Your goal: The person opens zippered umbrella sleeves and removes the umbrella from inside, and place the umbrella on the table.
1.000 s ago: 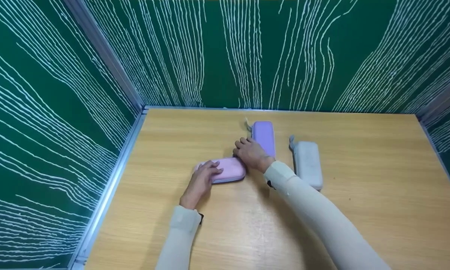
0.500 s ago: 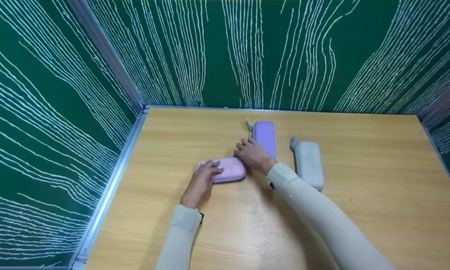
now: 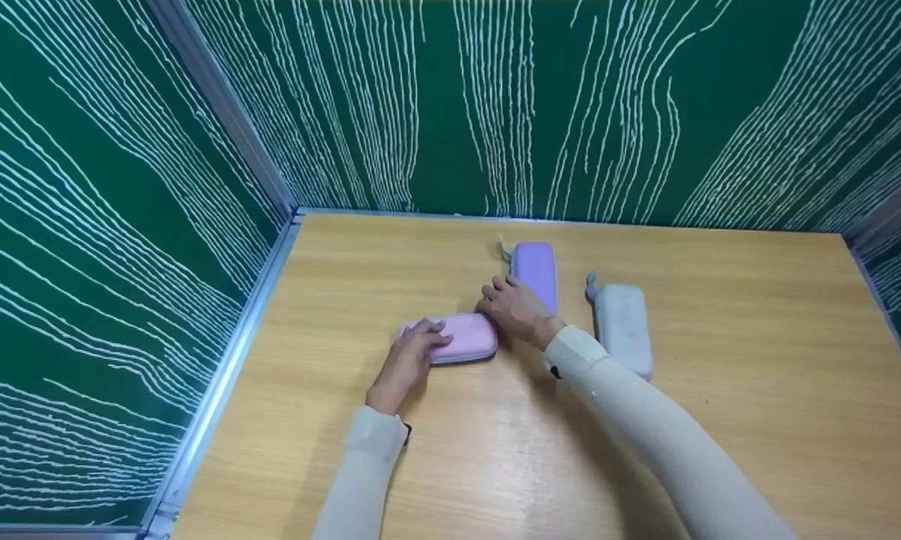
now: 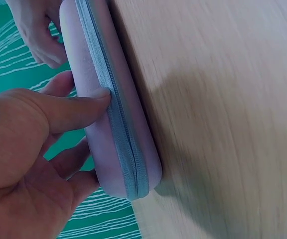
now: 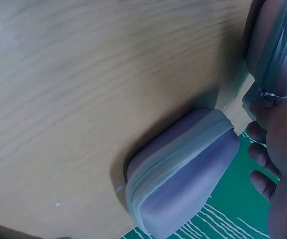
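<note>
A pink zip case [image 3: 469,337] lies flat on the table, its grey zipper [image 4: 114,104] closed along the side shown in the left wrist view. My left hand [image 3: 405,364] grips the case's left end, thumb against the zipper side and fingers over the other side. At the case's right end, my right hand [image 3: 514,307] pinches the grey pull tab [image 5: 251,99] between thumb and finger. Its other fingers curl loosely in the right wrist view. Just behind that hand lies a purple zip case [image 3: 536,274], partly covered by it in the head view.
To the right, near my right forearm, lies a grey zip case [image 3: 625,330] with a strap at its far end. The wooden table [image 3: 758,360] meets a green wall [image 3: 458,112] with white wavy lines behind, and a metal-framed one at the left.
The head view has shifted slightly, so everything appears a little farther right. Both hands keep the same hold on the pink case and its pull tab.
</note>
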`<action>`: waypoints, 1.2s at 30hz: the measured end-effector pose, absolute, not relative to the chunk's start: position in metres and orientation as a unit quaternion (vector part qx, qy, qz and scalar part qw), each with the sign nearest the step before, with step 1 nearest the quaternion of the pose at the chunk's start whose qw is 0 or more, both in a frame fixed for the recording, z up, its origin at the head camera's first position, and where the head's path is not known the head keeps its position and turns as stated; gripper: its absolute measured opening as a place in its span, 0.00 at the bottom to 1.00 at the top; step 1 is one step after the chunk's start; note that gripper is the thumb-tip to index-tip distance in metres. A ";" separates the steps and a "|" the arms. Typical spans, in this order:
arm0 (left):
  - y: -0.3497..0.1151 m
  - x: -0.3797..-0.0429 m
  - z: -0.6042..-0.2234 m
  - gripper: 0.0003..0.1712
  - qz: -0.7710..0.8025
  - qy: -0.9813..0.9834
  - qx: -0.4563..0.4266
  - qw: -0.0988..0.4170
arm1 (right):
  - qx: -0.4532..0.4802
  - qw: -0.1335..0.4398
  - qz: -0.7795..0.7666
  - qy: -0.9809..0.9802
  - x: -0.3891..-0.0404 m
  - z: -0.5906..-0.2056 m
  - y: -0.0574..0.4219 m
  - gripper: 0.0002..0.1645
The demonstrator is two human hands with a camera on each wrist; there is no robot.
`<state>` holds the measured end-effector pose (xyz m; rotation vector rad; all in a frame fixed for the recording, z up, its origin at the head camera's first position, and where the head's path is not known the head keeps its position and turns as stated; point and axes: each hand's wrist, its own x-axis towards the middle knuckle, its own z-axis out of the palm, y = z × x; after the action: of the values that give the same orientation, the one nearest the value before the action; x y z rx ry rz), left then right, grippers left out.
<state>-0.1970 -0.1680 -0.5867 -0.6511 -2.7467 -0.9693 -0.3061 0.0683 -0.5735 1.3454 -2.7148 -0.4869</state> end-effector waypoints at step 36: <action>-0.171 -0.195 -0.589 0.18 -0.331 -0.911 -0.231 0.087 | 0.428 0.036 -0.143 -0.892 -0.284 -0.579 0.085 0.20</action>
<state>-0.1949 -0.1707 -0.5894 -0.6879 -2.7126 -0.9874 -0.2836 0.0847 -0.5785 1.3129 -2.7389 -0.4384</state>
